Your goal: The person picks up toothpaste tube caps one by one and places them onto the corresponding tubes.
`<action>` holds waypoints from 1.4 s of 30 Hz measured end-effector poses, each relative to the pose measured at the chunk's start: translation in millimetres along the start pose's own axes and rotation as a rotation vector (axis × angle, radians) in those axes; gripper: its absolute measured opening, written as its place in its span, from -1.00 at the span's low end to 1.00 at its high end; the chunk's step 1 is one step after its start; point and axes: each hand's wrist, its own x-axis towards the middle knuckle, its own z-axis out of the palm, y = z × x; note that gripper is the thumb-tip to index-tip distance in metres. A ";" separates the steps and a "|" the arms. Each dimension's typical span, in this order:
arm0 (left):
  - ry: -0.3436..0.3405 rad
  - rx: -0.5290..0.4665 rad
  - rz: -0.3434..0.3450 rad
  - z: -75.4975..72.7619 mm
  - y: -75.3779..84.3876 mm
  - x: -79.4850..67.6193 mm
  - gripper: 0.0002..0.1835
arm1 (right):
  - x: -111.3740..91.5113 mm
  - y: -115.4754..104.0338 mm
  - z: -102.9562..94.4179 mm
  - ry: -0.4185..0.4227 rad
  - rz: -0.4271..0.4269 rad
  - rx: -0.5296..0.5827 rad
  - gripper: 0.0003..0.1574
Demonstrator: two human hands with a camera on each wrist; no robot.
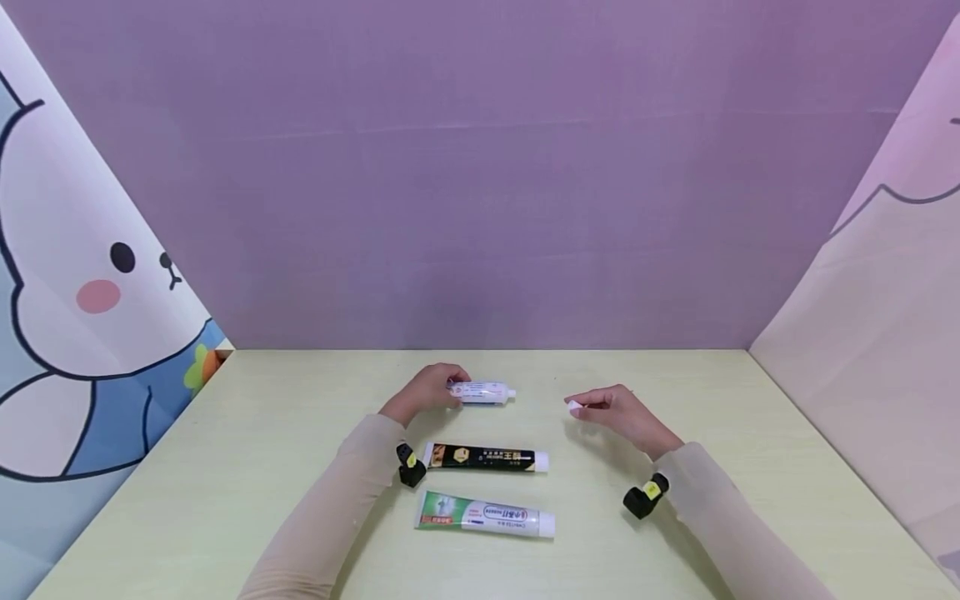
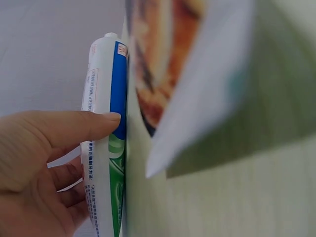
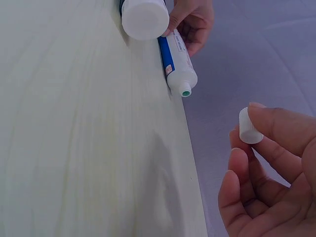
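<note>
At the back of the table my left hand (image 1: pixel 432 388) grips a white toothpaste tube (image 1: pixel 483 392) near its tail end. In the left wrist view, the thumb presses on the tube's blue and green stripe while the other fingers go behind it. The tube's nozzle (image 3: pixel 185 92) is uncapped and points right, with a bit of green at its opening. To the right, my right hand (image 1: pixel 617 415) pinches a small white ribbed cap (image 3: pixel 250 127) between thumb and index finger, apart from the tube. Its remaining fingers are loosely bent.
A black toothpaste tube (image 1: pixel 487 457) with a white cap lies in front of the left hand. Nearer still lies a green and white toothpaste tube (image 1: pixel 487 515), also capped. A purple wall (image 1: pixel 487 208) rises behind the pale table (image 1: pixel 225 500).
</note>
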 end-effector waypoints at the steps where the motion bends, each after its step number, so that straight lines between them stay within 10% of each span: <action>1: -0.001 0.007 -0.002 0.5 -0.1 -0.3 -0.61 | -0.4 -0.1 -0.1 -0.001 -0.007 0.003 -0.46; 42: 0.023 0.089 0.051 -3.5 -5.0 -13.4 -0.66 | -0.7 2.8 3.0 -0.034 -0.083 0.011 -0.52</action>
